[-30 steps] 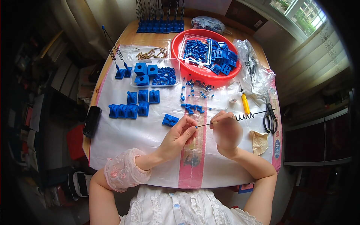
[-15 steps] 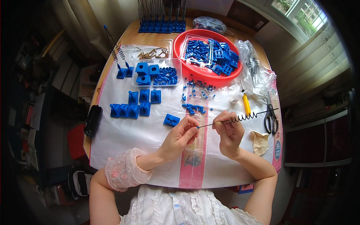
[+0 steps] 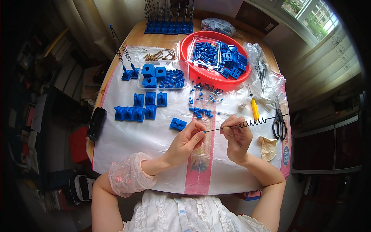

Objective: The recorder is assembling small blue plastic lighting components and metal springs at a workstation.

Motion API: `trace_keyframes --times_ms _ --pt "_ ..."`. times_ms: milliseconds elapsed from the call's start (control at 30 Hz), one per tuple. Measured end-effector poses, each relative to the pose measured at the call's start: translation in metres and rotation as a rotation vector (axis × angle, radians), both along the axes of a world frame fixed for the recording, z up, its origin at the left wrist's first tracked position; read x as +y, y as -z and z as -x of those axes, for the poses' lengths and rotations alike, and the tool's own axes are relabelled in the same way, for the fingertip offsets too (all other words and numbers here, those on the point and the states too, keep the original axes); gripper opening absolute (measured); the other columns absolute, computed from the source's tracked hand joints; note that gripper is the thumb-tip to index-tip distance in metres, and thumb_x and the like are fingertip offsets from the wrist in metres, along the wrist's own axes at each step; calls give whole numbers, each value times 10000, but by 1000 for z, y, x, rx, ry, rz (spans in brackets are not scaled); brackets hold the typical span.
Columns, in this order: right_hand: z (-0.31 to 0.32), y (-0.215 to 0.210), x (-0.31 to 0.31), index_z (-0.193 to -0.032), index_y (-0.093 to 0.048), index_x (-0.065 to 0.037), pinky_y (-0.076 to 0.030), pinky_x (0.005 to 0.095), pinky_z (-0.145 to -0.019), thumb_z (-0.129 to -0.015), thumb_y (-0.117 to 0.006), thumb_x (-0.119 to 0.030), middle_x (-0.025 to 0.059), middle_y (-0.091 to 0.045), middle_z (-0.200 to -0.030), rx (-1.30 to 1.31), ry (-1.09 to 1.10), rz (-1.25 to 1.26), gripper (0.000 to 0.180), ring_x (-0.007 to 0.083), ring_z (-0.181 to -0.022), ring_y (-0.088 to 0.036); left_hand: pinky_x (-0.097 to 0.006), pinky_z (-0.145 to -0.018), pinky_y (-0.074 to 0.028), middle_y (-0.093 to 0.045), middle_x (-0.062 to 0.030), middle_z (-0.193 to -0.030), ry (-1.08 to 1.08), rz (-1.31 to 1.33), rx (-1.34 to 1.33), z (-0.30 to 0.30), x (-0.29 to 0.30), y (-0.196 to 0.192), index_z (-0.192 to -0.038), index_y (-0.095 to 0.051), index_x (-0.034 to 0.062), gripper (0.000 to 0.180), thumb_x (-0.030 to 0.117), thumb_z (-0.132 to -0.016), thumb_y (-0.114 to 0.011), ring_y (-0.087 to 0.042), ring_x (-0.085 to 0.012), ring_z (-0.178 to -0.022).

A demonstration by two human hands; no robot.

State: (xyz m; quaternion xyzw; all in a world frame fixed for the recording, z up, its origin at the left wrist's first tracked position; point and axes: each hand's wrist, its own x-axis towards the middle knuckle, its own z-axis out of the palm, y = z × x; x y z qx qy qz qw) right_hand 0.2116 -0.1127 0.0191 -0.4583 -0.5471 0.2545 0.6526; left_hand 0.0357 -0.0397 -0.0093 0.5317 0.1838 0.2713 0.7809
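Note:
Between my two hands lies a black wire rod with a coiled spring section [image 3: 253, 123], held nearly level above the table cover. My right hand [image 3: 237, 142] pinches its straight part just left of the coils. At the rod's left end, my left hand [image 3: 184, 142] is closed on a tiny blue tip [image 3: 205, 132], which mostly hides between finger and thumb. A blue base block [image 3: 177, 124] rests just beyond my left hand. Small blue pegs [image 3: 200, 113] lie scattered beyond the gap between the hands.
A yellow-handled screwdriver [image 3: 254, 110], black scissors [image 3: 279, 125] and a beige cloth piece [image 3: 268, 148] lie right. Several blue blocks [image 3: 129, 113] stand left. Farther back are a clear parts box [image 3: 164, 87], brass screws [image 3: 159, 55], and a red basin [image 3: 216, 80].
The whole view has shifted very slightly. Both hands keep the same grip on the spring rod.

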Motion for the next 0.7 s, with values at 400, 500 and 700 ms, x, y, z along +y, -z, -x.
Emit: trace_keyframes --times_ms 400,500,700 --pt "4 6 0 -935 -558 44 -447 273 -681 -887 -606 141 92 -593 -803 12 6 6 118 162 -727 -543 -182 -584 -359 -530 24 -837 31 62 1 1 2 0 -1087 -490 97 63 154 -1061 -487 -454 -29 -666" --pt "3 4 -1 -934 -562 49 -443 268 -680 -892 -610 130 84 -587 -800 -3 4 -4 103 154 -724 -541 -182 -586 -360 -537 24 -847 54 61 -14 1 2 4 -1100 -497 88 78 155 -1059 -494 -457 -27 -672" --pt "-10 -12 0 -932 -575 40 -435 247 -684 -907 -620 61 52 -581 -801 -22 -132 142 56 99 -732 -538 -206 -672 -424 -574 6 -864 203 13 -17 3 -4 0 -1089 -543 40 99 118 -1030 -545 -511 -40 -761"
